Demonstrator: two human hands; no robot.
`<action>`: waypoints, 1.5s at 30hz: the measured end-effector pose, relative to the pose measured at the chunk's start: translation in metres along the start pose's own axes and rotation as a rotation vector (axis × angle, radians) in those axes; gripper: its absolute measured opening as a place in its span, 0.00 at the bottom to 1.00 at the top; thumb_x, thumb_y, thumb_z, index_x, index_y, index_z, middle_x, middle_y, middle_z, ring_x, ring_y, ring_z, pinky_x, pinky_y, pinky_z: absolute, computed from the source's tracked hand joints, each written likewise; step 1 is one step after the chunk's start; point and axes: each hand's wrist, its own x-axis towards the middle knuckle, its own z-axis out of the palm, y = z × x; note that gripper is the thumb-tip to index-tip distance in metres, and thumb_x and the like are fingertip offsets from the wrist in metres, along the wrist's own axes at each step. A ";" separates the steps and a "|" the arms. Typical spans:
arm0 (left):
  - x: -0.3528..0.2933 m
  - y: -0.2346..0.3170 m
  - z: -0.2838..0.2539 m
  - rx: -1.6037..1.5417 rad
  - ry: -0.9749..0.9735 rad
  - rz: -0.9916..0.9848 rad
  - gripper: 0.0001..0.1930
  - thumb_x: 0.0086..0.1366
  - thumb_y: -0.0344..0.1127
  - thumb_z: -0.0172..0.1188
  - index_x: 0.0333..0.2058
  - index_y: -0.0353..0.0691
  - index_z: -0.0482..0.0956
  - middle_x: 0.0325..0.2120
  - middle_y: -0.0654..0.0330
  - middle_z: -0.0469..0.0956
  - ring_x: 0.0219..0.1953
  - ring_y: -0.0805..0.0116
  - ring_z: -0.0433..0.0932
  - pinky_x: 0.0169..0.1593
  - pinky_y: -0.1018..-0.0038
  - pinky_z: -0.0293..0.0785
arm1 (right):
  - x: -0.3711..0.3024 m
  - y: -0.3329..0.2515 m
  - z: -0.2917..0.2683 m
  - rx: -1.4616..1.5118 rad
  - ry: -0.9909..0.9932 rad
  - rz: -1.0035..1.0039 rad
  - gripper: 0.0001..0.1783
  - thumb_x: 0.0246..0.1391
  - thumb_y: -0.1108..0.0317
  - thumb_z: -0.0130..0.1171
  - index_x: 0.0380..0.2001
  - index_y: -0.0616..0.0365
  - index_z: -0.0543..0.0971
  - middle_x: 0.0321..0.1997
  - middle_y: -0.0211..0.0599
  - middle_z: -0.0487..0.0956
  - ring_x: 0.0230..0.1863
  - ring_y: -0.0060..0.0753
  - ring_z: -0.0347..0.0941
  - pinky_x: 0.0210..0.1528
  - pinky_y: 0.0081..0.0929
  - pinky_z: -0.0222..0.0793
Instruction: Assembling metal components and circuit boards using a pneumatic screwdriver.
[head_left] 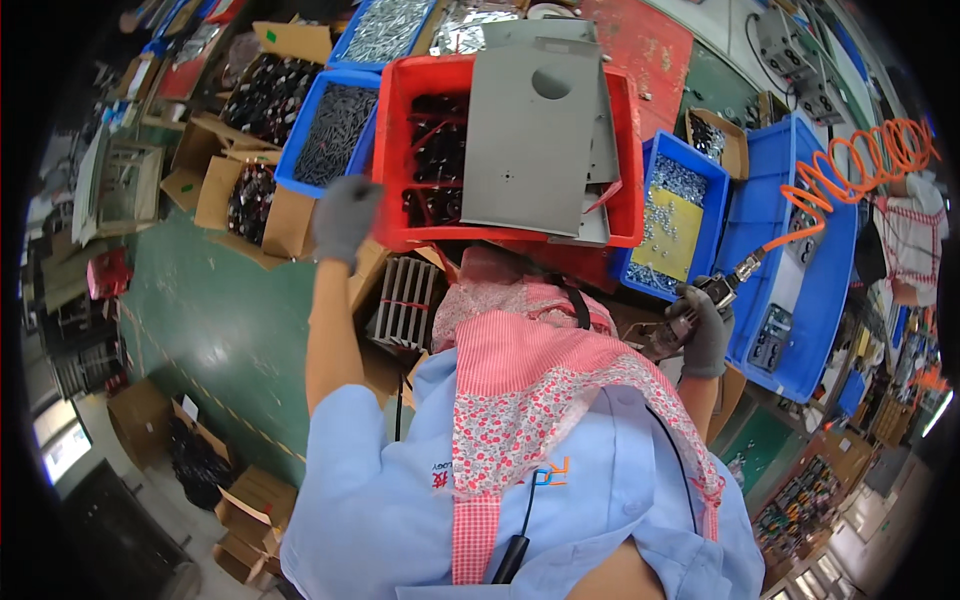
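Note:
My left hand [345, 220], in a grey glove, is raised between the red crate [393, 150] and a blue bin of dark screw-like pieces [335, 130]. Its fingers are smeared by motion, so I cannot tell whether it holds anything. Grey sheet-metal panels [520, 150] with a round hole lie across the red crate, over black parts [438, 165]. On the right, my gloved right hand [705, 330] is closed around an air tool [722, 290], which joins an orange coiled hose [815, 190]. The tool's lower end is partly hidden by the hand.
Right of the crate stands a blue bin of small shiny fasteners [655, 220] with a yellow piece inside. Beyond it is a large blue tray [750, 220]. Open cartons of dark parts [250, 205] stand at left, by the green floor [210, 310]. A slatted metal stack [405, 300] sits below the crate.

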 end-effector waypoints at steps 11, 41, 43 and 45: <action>0.010 -0.223 -0.120 0.099 0.931 -0.942 0.25 0.52 0.56 0.61 0.36 0.38 0.82 0.34 0.50 0.81 0.35 0.53 0.80 0.39 0.62 0.73 | -0.001 0.000 -0.010 0.013 0.103 0.012 0.14 0.48 0.74 0.56 0.40 0.65 0.73 0.30 0.45 0.79 0.21 0.31 0.75 0.27 0.26 0.74; 0.088 0.003 -0.031 -0.143 0.655 0.112 0.12 0.64 0.37 0.53 0.42 0.38 0.78 0.38 0.52 0.79 0.42 0.54 0.78 0.46 0.66 0.72 | 0.027 -0.002 0.017 0.039 0.125 -0.001 0.14 0.46 0.74 0.59 0.39 0.63 0.72 0.27 0.42 0.78 0.20 0.29 0.74 0.22 0.22 0.70; 0.063 -0.059 -0.054 0.076 0.621 -0.069 0.11 0.65 0.36 0.52 0.40 0.37 0.78 0.36 0.49 0.78 0.40 0.51 0.76 0.45 0.63 0.70 | 0.032 -0.001 0.015 0.059 0.115 0.011 0.14 0.47 0.74 0.59 0.39 0.63 0.72 0.27 0.42 0.78 0.19 0.29 0.74 0.22 0.22 0.70; 0.025 -0.098 -0.043 0.107 0.573 -0.232 0.13 0.64 0.39 0.51 0.37 0.35 0.76 0.35 0.46 0.77 0.39 0.47 0.75 0.43 0.60 0.69 | 0.034 0.000 0.015 0.083 0.113 0.032 0.14 0.47 0.73 0.59 0.39 0.63 0.72 0.27 0.41 0.78 0.20 0.29 0.74 0.21 0.22 0.69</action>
